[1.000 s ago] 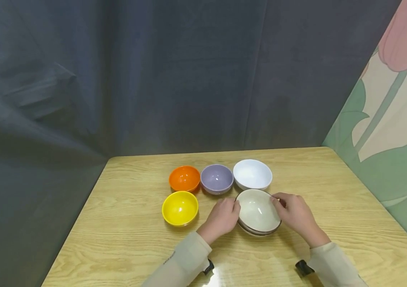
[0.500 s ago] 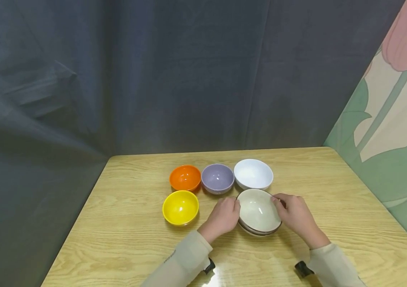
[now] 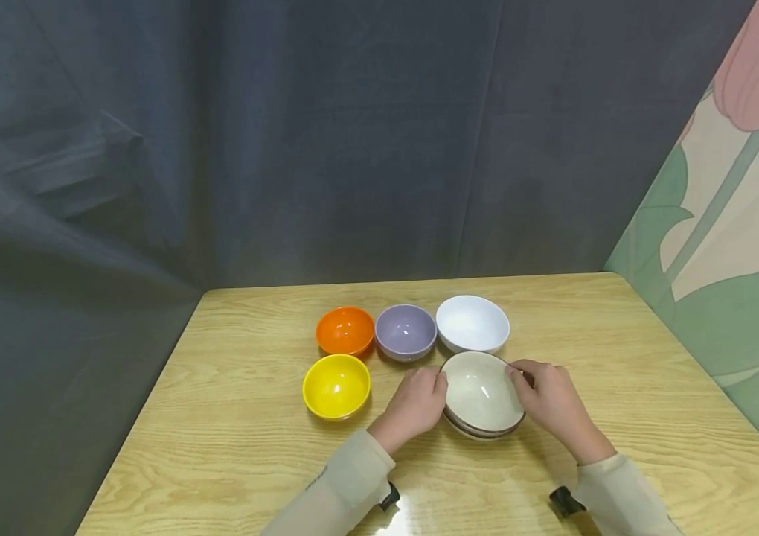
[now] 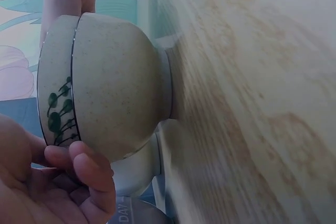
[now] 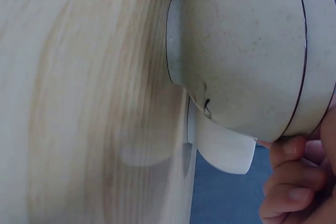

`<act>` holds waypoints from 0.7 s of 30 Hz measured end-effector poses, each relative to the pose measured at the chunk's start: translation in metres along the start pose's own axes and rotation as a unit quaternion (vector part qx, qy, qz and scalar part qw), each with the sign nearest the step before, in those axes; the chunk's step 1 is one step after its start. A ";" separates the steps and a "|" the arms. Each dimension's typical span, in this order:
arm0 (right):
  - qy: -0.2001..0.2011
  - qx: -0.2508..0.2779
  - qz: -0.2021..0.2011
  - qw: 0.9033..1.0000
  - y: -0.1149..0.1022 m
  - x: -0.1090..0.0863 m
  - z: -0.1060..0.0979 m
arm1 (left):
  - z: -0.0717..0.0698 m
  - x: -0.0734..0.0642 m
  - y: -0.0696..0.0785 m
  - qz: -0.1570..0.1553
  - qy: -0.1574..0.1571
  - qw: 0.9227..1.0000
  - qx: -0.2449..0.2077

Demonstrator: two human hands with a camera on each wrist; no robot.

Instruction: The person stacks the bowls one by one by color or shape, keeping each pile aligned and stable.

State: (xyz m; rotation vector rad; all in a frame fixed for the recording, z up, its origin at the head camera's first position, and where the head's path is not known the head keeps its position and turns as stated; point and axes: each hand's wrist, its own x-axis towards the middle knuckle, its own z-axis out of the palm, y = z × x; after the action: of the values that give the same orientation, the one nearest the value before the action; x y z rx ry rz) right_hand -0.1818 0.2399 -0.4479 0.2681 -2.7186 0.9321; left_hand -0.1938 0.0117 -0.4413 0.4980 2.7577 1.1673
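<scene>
Both sides of the grip are drawn in to a pinch, with little gap left between thumb and fingers. The left hand (image 3: 416, 402) has the left rim of the upper cream speckled bowl (image 3: 483, 391), and the right hand (image 3: 552, 402) takes the same rim on the right, the fingers of each curled beneath its dark-lined edge.

That bowl, which carries a green leaf pattern, sits inside the lower cream speckled bowl (image 4: 118, 82), whose foot rests on the wood-grain surface (image 3: 219, 447). Whether the upper one is fully seated or held slightly raised cannot be told.

Judged from how things lie, the speckled pair is nested, and letting go of the rim is not yet done. Around it, four more bowls stand upright and singly, none inside another: the white bowl (image 3: 472, 324) just beyond the pair, the purple bowl (image 3: 405, 331) close beside the white, the orange bowl (image 3: 345, 330) next to the purple, and the yellow bowl (image 3: 335, 385) nearer the person, in front of the orange, apart from the left hand.
</scene>
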 end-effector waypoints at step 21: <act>-0.030 0.017 0.013 0.999 0.004 0.002 -0.003 | 0.004 -0.009 0.000 -0.023 -0.025 0.999 0.037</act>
State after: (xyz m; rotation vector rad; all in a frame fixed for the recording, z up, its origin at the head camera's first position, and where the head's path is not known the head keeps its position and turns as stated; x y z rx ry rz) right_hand -0.1841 0.2442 -0.4473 0.2728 -2.7697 0.9942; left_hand -0.1848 0.0109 -0.4444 0.4619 2.7616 1.0314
